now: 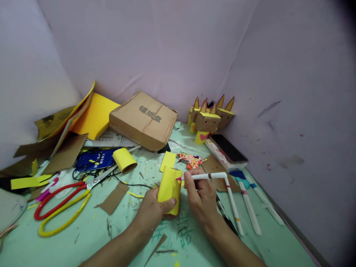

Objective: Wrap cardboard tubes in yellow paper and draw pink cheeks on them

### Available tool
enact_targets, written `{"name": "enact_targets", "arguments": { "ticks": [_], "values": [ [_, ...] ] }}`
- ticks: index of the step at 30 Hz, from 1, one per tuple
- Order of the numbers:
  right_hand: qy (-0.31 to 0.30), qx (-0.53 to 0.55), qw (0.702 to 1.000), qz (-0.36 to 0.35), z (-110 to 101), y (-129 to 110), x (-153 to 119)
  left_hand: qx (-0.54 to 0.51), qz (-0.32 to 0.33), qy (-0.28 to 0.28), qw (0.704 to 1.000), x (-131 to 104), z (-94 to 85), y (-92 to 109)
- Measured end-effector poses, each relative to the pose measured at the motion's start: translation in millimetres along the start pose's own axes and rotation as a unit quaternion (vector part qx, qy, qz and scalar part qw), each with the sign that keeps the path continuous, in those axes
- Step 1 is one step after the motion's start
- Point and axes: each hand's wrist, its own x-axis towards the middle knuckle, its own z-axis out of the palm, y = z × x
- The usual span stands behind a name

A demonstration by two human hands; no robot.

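Note:
My left hand (157, 207) is closed around a yellow paper-covered tube (170, 189), its thumb across the lower part. My right hand (200, 194) pinches a white marker (210, 176) with a pink tip. The tip points left and meets the upper right part of the yellow tube, or lies just over it; which one I cannot tell. Just behind the tube lies a small yellow paper piece (168, 161), with a flowery patterned scrap (191, 160) to its right. Another yellow tube (124, 160) rests on its side to the left.
Red and yellow scissors (66, 204) lie at the left. Behind stand a cardboard box (143, 120) and yellow sheets (97, 115). Cardboard figures (208, 122) and a phone (228, 148) are at the back right. Several markers (250, 207) lie at the right on the green table (91, 241).

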Motion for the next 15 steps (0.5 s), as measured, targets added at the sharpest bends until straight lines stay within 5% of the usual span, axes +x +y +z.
{"name": "enact_targets", "arguments": {
  "ticks": [7, 15],
  "values": [
    [0.019, 0.017, 0.999, -0.030, 1.6, -0.4, 0.5, -0.006, -0.010, -0.004, 1.000, 3.9, -1.2, -3.4],
    [0.019, 0.084, 0.996, -0.025, 0.1, -2.2, -3.5, -0.059, -0.022, -0.071, 0.996, -1.1, -5.4, 5.7]
  ]
}}
